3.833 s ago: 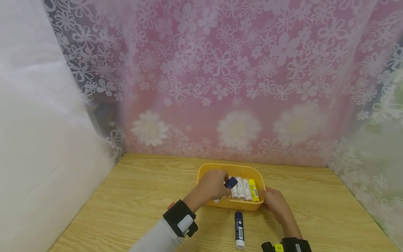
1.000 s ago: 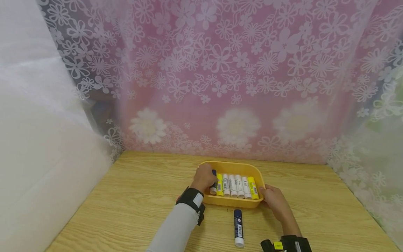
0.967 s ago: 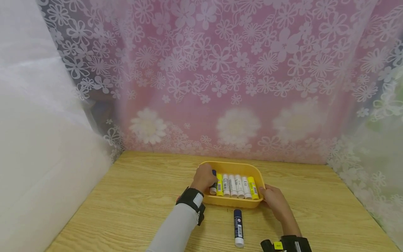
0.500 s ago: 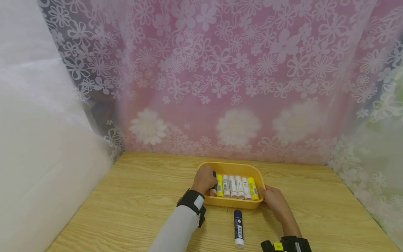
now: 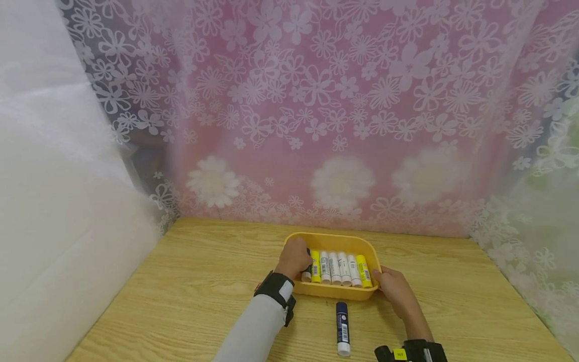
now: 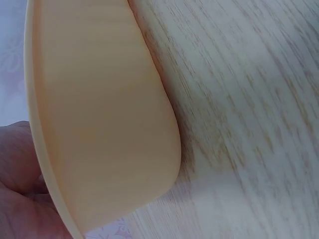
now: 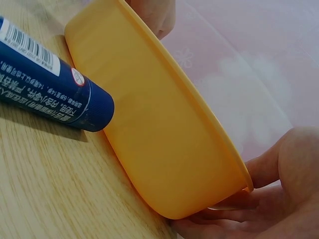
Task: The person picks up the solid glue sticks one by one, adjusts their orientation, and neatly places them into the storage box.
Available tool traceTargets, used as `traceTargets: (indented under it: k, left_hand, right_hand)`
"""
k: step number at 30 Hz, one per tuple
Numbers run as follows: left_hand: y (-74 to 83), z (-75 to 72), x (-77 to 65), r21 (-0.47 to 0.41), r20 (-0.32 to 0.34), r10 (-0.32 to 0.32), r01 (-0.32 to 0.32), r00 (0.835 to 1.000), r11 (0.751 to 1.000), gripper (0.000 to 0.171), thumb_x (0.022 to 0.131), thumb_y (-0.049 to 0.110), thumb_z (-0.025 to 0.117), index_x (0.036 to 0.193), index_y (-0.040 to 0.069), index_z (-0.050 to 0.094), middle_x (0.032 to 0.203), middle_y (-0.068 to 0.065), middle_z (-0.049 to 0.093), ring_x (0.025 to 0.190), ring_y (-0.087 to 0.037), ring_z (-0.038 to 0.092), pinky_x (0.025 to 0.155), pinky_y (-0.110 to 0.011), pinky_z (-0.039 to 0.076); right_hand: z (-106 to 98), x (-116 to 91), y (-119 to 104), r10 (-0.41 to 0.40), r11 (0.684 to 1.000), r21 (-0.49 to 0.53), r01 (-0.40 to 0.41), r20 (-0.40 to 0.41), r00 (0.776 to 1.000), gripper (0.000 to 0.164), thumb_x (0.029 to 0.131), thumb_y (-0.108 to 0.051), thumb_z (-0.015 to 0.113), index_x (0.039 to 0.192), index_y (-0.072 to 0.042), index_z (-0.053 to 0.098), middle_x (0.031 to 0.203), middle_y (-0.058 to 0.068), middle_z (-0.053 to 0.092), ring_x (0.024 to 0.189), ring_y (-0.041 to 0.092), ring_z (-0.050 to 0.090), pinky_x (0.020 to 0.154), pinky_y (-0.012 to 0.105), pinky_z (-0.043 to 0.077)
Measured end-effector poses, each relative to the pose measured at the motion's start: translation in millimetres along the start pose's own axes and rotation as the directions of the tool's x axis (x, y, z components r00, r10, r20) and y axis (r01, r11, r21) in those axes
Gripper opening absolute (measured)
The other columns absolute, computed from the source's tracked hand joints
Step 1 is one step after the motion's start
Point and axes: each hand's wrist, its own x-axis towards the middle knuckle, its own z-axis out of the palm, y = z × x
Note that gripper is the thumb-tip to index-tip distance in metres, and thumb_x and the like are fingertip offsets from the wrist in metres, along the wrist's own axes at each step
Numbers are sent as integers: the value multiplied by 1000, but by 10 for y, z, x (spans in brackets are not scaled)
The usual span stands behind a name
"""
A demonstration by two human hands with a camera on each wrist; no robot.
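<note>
A yellow plastic basket stands on the table with a row of glue sticks inside. My left hand reaches into its left end, fingers curled round a dark blue glue stick that they partly cover. Beside that lie a yellow glue stick, several white glue sticks and another yellow glue stick at the right end. My right hand grips the basket's right end; the right wrist view shows its thumb at the rim and its fingers under the corner.
A loose dark blue glue stick with a white end lies on the wooden table in front of the basket. Behind the table hangs a pink flowered curtain, and a white sheet closes off the left side.
Since the oldest frame, my left hand has brought the dark blue glue stick from above the basket's middle down into its left end. Over the last second both hands have barely moved.
</note>
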Motion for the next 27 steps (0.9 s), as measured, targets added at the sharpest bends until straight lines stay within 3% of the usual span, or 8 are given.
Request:
traceTargets:
  k: [11,21,27]
  left_hand:
    - [52,-14,-11,53,5,-9,9,1000,999,17,90,4,69,74,3,61,64,-4,45,57,-17,44,50,-25,33]
    - [18,-16,-10,38,13,13,-13,1000,999,29,90,2,65,64,7,52,57,0,36,49,-14,36,45,-24,27]
    - [25,-8,-22,52,6,-6,5,1000,999,23,89,4,69,70,6,57,61,-2,41,54,-15,41,48,-25,31]
  right_hand:
    - [-18,11,-6,9,1000,-1,-9,2,1000,57,108,-24,35,151,13,33,144,30,50,131,42,52,110,58,43]
    - [-7,5,-3,0,1000,0,0,1,1000,55,107,-22,35,149,13,36,141,29,52,128,39,54,109,58,44]
    - [-6,1,-2,-3,1000,-4,3,-3,1000,55,107,-22,35,149,13,36,141,29,52,126,39,54,109,58,45]
